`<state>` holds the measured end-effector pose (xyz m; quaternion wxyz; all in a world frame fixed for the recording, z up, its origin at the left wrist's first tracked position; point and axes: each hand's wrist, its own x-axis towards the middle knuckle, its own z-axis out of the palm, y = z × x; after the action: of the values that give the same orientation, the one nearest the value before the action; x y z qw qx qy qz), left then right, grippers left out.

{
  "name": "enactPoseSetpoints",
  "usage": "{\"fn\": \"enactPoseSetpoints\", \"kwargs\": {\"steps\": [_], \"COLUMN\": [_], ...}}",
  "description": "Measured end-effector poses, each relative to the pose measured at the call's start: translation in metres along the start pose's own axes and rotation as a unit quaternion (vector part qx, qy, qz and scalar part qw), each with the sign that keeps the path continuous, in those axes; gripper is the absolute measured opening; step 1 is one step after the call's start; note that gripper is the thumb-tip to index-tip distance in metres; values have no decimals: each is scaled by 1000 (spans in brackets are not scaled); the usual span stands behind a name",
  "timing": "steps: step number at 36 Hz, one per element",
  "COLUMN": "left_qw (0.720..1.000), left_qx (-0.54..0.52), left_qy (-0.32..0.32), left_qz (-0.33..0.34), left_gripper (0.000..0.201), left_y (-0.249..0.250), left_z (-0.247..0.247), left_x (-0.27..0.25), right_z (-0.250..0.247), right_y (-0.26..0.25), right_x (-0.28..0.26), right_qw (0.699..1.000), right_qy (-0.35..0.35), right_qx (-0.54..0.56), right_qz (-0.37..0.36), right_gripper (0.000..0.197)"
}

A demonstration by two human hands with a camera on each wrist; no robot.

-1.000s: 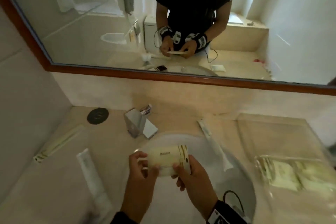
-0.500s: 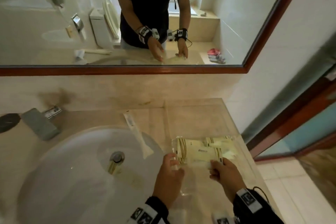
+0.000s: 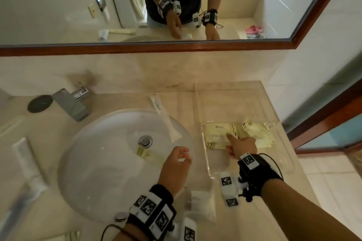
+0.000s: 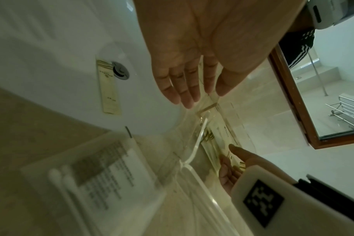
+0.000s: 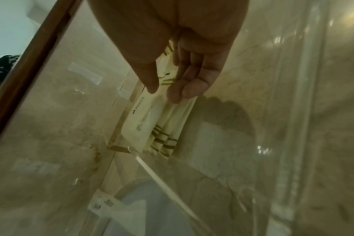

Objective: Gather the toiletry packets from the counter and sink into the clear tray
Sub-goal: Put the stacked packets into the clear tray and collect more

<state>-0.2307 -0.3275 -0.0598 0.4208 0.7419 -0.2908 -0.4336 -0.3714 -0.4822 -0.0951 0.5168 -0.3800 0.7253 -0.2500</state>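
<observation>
The right hand [image 3: 242, 146] reaches into the clear tray [image 3: 231, 92] at the right of the counter, thumb and fingers pinching the cream packet [image 3: 217, 135] it is laying on the stack there, by the tray's left wall. To finish this well, I judge it should lower the packet flat onto the others, square with them, and only then let the thumb go, lifting straight up so nothing fans out or drags over the low rim. The left hand [image 3: 175, 164] hovers over the right edge of the sink [image 3: 82, 162] with fingers loose and holding nothing, well placed for the striped packet [image 3: 146, 152] lying by the drain [image 3: 145, 141]. A long white sachet [image 3: 164, 117] lies across the basin's far rim, and a white tube [image 3: 27, 160] sits on the counter at the left.
</observation>
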Motion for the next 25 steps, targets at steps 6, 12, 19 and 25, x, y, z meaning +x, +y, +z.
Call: {"fn": "enactPoseSetpoints", "kwargs": {"steps": [6,12,19,25], "left_qw": [1000,999,1000,995], "left_qx": [17,16,6,2], "left_qy": [-25,-44,-1,98], "left_qz": [-7,-6,18,-17], "left_gripper": [12,13,7,16], "left_y": [-8,-10,-24,-59], "left_z": [-10,-23,-84,-170], "left_x": [-8,-18,-33,-58], "right_z": [-20,-23,25,113], "right_y": [-2,-5,-10,-6], "right_x": [-31,-82,-141,-190], "right_qw": [999,977,937,883], "right_qy": [-27,-103,-208,-306], "right_qx": [-22,-120,-180,-245], "right_qz": [-28,-142,-217,-259], "right_gripper": [38,15,13,15]}}
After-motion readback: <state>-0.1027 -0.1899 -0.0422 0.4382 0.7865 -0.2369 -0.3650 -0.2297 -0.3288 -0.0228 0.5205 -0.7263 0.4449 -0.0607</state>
